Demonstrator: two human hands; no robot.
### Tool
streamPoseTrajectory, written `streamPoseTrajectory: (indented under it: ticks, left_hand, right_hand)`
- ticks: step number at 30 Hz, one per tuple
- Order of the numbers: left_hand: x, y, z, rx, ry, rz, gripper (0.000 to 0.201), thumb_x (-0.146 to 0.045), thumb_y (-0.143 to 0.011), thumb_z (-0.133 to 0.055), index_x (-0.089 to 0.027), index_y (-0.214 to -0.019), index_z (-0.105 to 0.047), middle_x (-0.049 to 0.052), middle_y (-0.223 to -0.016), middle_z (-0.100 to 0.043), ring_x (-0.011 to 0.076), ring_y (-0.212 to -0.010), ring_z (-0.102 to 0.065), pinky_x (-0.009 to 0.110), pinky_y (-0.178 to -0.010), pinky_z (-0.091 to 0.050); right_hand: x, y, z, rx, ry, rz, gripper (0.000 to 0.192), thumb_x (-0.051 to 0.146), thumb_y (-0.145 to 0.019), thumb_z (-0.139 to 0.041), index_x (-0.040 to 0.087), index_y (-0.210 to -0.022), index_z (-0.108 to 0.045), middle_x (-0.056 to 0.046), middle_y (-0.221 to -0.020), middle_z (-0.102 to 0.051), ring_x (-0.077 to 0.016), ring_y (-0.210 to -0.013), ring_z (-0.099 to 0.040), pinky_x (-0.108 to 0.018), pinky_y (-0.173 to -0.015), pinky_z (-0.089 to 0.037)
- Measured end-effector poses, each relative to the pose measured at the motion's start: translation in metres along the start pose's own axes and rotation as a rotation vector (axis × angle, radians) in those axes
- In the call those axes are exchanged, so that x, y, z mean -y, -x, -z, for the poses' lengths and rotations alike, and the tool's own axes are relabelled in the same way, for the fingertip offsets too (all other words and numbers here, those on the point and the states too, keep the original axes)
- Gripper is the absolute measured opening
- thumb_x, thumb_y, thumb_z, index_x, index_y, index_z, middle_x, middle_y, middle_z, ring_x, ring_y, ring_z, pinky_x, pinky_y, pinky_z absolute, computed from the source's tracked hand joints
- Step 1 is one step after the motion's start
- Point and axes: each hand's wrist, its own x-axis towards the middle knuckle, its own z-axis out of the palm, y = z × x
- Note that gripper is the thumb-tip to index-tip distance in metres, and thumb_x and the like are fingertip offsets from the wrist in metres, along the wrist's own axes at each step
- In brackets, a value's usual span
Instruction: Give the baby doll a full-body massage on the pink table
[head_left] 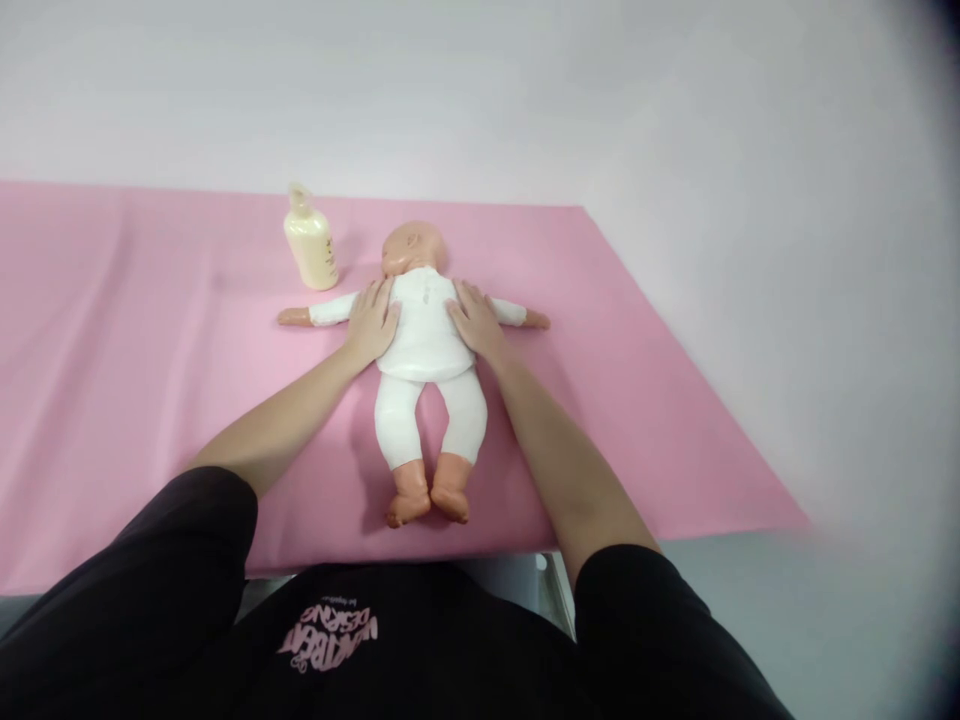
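A baby doll (424, 340) in a white suit lies on its back on the pink sheet (135, 330), arms spread wide, head pointing away from me. My left hand (371, 322) rests flat on the doll's side near its shoulder, fingers together. On the opposite side, my right hand (474, 320) lies flat against the doll's chest and upper arm. Neither hand grips anything.
A pale yellow lotion bottle (310, 240) stands upright just left of the doll's head. The sheet's front edge (465, 550) runs close to my body, and its right edge slopes away toward grey floor. A plain white wall stands behind.
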Motion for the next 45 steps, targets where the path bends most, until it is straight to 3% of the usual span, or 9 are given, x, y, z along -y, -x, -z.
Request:
streamPoseTrajectory:
  ticks: [7, 10, 15, 18, 22, 26, 33, 40, 45]
  left_hand:
    - [0.008, -0.008, 0.013, 0.000, -0.233, 0.152, 0.065, -0.052, -0.106, -0.023, -0.012, -0.137, -0.064, 0.022, -0.136, -0.070, 0.0385, -0.131, -0.058, 0.059, -0.118, -0.035]
    - [0.009, -0.008, 0.013, 0.014, -0.267, 0.143, 0.062, -0.049, -0.106, -0.023, -0.011, -0.132, -0.066, 0.023, -0.132, -0.071, 0.0393, -0.126, -0.060, 0.058, -0.114, -0.037]
    - [0.008, -0.005, 0.010, -0.005, -0.278, 0.125, 0.058, -0.046, -0.106, -0.025, -0.012, -0.131, -0.065, 0.022, -0.131, -0.071, 0.0395, -0.126, -0.059, 0.058, -0.112, -0.037]
    - [0.007, -0.004, 0.010, 0.007, -0.275, 0.138, 0.058, -0.046, -0.106, -0.025, -0.012, -0.132, -0.065, 0.022, -0.131, -0.071, 0.0393, -0.126, -0.059, 0.057, -0.113, -0.035]
    - [0.006, -0.005, 0.011, 0.019, -0.292, 0.141, 0.057, -0.044, -0.106, -0.025, -0.012, -0.131, -0.065, 0.023, -0.130, -0.071, 0.0401, -0.126, -0.059, 0.057, -0.113, -0.035]
    - [0.007, -0.007, 0.010, 0.036, -0.302, 0.134, 0.056, -0.042, -0.104, -0.028, -0.010, -0.130, -0.066, 0.024, -0.128, -0.072, 0.0417, -0.124, -0.060, 0.059, -0.110, -0.037]
    - [0.009, -0.006, 0.007, -0.015, -0.291, 0.127, 0.055, -0.044, -0.105, -0.029, -0.013, -0.129, -0.068, 0.021, -0.127, -0.073, 0.0392, -0.123, -0.061, 0.057, -0.110, -0.039]
    - [0.006, -0.006, 0.008, -0.009, -0.258, 0.137, 0.053, -0.044, -0.104, -0.030, -0.014, -0.129, -0.066, 0.021, -0.129, -0.072, 0.0398, -0.125, -0.060, 0.058, -0.112, -0.036]
    - [0.006, -0.007, 0.010, 0.028, -0.279, 0.145, 0.056, -0.043, -0.103, -0.029, -0.011, -0.131, -0.065, 0.023, -0.129, -0.071, 0.0405, -0.124, -0.060, 0.059, -0.112, -0.037]
  right_hand:
    - [-0.025, 0.001, 0.006, -0.182, 0.152, -0.080, 0.062, 0.042, -0.106, -0.025, 0.012, -0.148, -0.059, -0.017, -0.152, -0.062, -0.0334, -0.146, -0.052, -0.061, -0.130, -0.022]
    - [-0.021, -0.001, 0.007, -0.155, 0.108, -0.108, 0.062, 0.045, -0.107, -0.022, 0.017, -0.149, -0.058, -0.014, -0.153, -0.062, -0.0336, -0.148, -0.050, -0.066, -0.130, -0.019]
    - [0.021, 0.005, 0.004, 0.037, 0.024, -0.008, 0.070, 0.046, -0.106, -0.028, 0.010, -0.167, -0.028, -0.018, -0.174, -0.029, -0.0361, -0.164, -0.025, -0.063, -0.133, -0.018]
    - [0.055, 0.021, 0.005, 0.103, 0.063, 0.139, 0.072, 0.051, -0.104, -0.040, 0.021, -0.169, -0.028, -0.010, -0.180, -0.015, -0.0419, -0.166, -0.011, -0.069, -0.131, -0.016]
    - [0.093, 0.047, 0.010, 0.298, 0.155, 0.355, 0.067, 0.055, -0.101, -0.050, 0.030, -0.162, -0.045, -0.001, -0.178, -0.024, -0.0413, -0.167, -0.007, -0.072, -0.133, -0.005]
    - [0.109, 0.057, 0.014, 0.422, 0.193, 0.460, 0.072, 0.063, -0.092, -0.063, 0.046, -0.159, -0.044, 0.011, -0.174, -0.030, -0.0318, -0.167, -0.016, -0.057, -0.138, -0.004]
    - [0.091, 0.046, 0.028, 0.506, 0.169, 0.372, 0.098, 0.066, -0.078, -0.078, 0.039, -0.164, -0.038, 0.006, -0.176, -0.026, -0.0308, -0.168, -0.008, -0.051, -0.139, -0.014]
    - [0.055, 0.040, 0.059, 0.631, 0.149, 0.200, 0.134, 0.056, -0.065, -0.092, 0.033, -0.171, -0.013, -0.005, -0.181, 0.002, -0.0491, -0.165, -0.001, -0.071, -0.132, -0.020]
    - [0.020, 0.025, 0.055, 0.587, 0.135, 0.128, 0.140, 0.055, -0.059, -0.096, 0.041, -0.170, -0.013, -0.004, -0.181, -0.001, -0.0544, -0.162, -0.013, -0.074, -0.126, -0.031]
